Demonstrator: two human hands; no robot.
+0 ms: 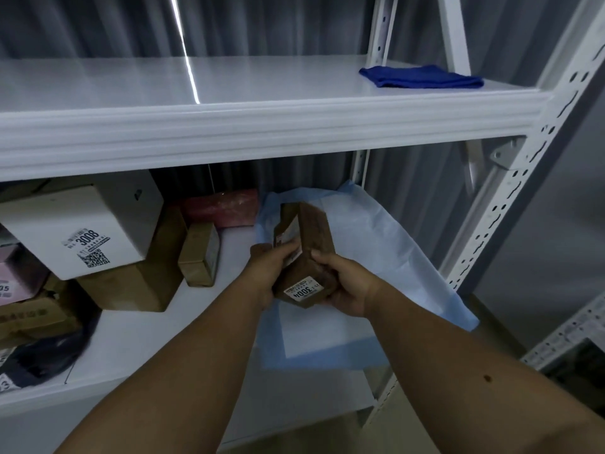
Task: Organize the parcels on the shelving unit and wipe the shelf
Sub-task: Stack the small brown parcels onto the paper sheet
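Note:
I hold a small brown cardboard parcel (314, 237) labelled 3004 with both hands above the lower shelf (137, 342). My left hand (268, 263) grips its left side and my right hand (343, 283) grips its right side near the label. Under the parcel lies a light blue plastic mailer bag (376, 244). A folded dark blue cloth (422, 77) rests on the right of the white upper shelf (229, 119).
At the left of the lower shelf stand a white box (82, 231) marked 3008, brown boxes (140, 283), a small brown carton (199, 253), a red parcel (222, 208), a pink box (19, 273) and a black bag (45, 355). A perforated white upright (510, 198) borders the right side.

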